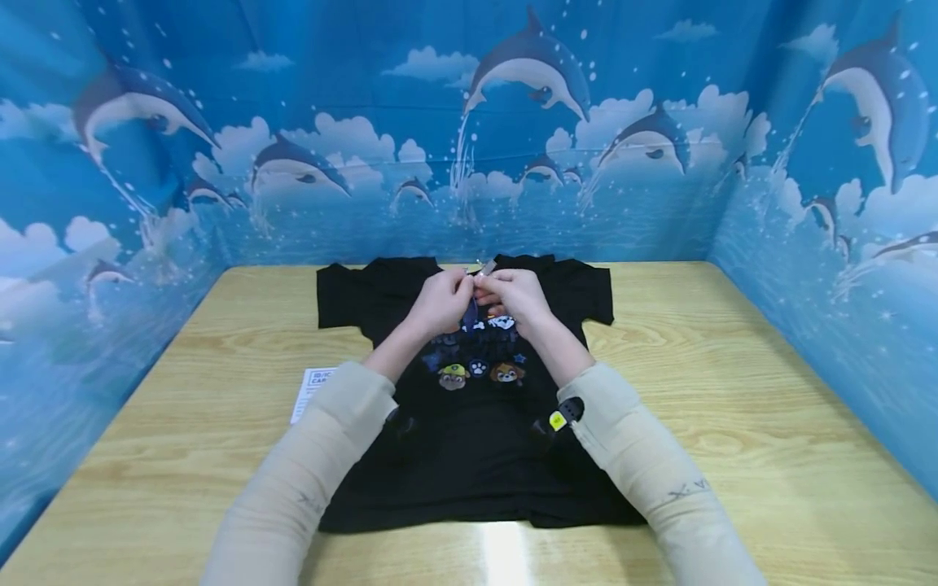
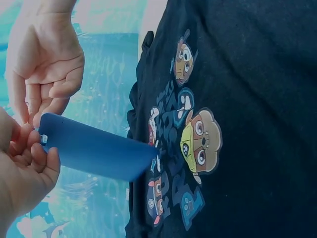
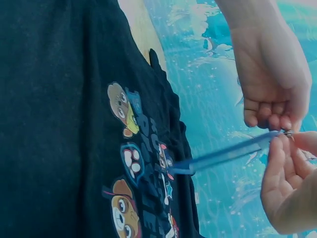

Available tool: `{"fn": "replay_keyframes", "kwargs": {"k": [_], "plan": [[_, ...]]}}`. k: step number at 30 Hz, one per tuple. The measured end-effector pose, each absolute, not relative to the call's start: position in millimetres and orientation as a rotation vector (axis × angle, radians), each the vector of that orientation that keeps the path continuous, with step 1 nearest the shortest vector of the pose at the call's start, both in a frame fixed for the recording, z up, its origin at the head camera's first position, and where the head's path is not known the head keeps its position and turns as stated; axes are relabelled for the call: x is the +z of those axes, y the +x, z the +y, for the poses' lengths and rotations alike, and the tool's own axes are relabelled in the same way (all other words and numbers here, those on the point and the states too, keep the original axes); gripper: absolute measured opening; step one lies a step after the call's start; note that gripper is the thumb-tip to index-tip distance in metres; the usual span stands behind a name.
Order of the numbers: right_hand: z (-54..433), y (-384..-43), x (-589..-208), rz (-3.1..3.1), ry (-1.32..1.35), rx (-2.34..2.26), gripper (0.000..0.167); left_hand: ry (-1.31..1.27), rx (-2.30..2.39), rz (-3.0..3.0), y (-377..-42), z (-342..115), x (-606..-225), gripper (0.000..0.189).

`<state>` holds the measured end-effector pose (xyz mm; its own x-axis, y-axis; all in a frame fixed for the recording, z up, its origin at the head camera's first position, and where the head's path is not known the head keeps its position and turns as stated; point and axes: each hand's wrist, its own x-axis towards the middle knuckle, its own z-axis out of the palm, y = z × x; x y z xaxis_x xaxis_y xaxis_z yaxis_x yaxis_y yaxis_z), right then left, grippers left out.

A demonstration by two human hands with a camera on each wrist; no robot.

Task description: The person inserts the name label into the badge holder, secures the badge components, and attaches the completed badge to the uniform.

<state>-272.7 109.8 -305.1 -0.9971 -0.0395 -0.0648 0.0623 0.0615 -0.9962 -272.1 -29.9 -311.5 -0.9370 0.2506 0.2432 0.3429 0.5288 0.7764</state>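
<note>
A flat blue card holder (image 2: 99, 148) hangs from the fingertips of both hands, its slotted end held up between them. My left hand (image 1: 444, 299) pinches it by the slotted end. Close beside, the right hand (image 1: 517, 298) pinches a small silvery metal clip (image 3: 288, 133) at the slot; its silvery end sticks up past the fingertips in the head view. The two hands' fingertips meet, and hide just how clip and slot join. Under them, a black T-shirt (image 1: 469, 456) with cartoon dog prints lies spread flat.
A white printed card (image 1: 309, 389) reading "ID/IC CAR" lies left of the shirt, partly behind the left sleeve. The wooden table (image 1: 733, 407) is enclosed at the back and sides by a blue dolphin curtain (image 1: 410, 228).
</note>
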Motion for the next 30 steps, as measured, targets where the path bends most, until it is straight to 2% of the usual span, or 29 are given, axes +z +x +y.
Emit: {"fn": "replay_keyframes", "kwargs": {"k": [7, 17, 30], "plan": [[109.5, -274.1, -304.2, 2.371, 0.008, -2.005, 0.020, -0.451, -1.450, -2.695, -272.6, -29.4, -313.9, 0.032], [105.6, -274.1, -309.1, 2.219, 0.026, -2.220, 0.023, -0.388, -1.599, -2.630, -276.4, -27.2, -314.0, 0.034], [102.3, -272.6, -308.7, 2.097, 0.058, -2.297, 0.012, -0.317, -2.029, -2.437, -271.1, -28.3, -312.8, 0.026]]}}
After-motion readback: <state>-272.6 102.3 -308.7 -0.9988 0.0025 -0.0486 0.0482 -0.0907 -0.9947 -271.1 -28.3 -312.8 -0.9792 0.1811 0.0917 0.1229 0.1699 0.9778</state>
